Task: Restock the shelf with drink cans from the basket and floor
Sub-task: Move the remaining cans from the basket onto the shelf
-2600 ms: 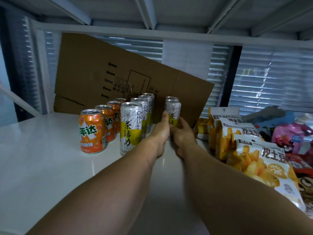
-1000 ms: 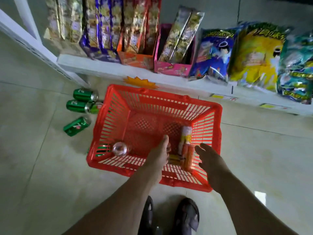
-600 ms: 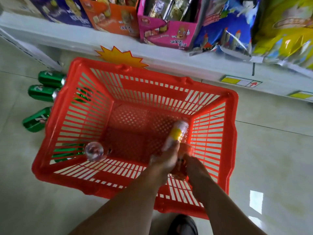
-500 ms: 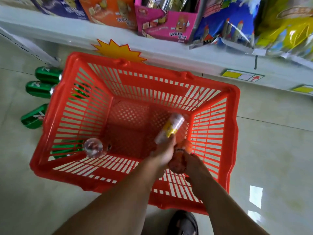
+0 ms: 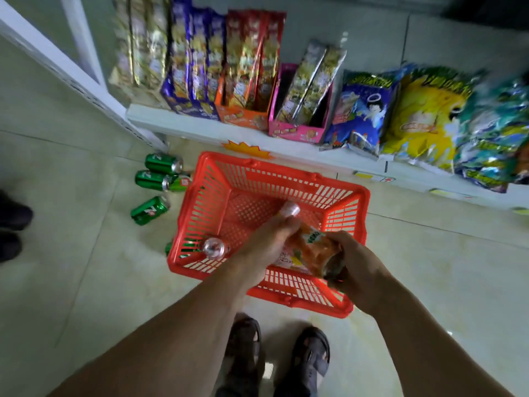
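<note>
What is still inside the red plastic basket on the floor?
Inside the red plastic basket, one can lies near the left front corner, shiny end up. The left hand and right hand, holding cans above it, cover part of the basket floor.

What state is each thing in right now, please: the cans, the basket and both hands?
Left hand: grips a tall pale slim can, lifted above the basket.
Right hand: grips an orange drink can, tilted, off the basket floor.
Red plastic basket: upright on the floor, one can left lying inside.
Green drink cans: lying on their sides on the floor beside the basket.
</note>
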